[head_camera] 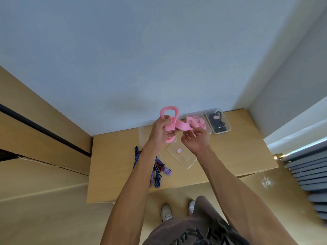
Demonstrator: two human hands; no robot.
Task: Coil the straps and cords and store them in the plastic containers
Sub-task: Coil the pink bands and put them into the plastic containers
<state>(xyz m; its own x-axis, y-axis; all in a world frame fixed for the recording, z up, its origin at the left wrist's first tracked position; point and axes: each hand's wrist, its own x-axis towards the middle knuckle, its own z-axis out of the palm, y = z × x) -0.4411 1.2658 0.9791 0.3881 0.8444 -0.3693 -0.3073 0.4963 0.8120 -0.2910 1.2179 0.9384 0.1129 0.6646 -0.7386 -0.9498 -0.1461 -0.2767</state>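
2 hands raised above the wooden table (113, 156), both working 1 pink strap (178, 127). Left hand (160, 132) curled round the folded loops, gripping them. Right hand (196, 139) pinching the strap's trailing end, fingers bent. Behind, against the wall: 1 clear container (208, 129) holding more pink strap, 1 container (227, 126) with black cord (216, 122). Just below the hands, 1 clear lid (183, 156) with a red label. Left of it, blue and purple straps (157, 171) lying loose in a heap on the table.
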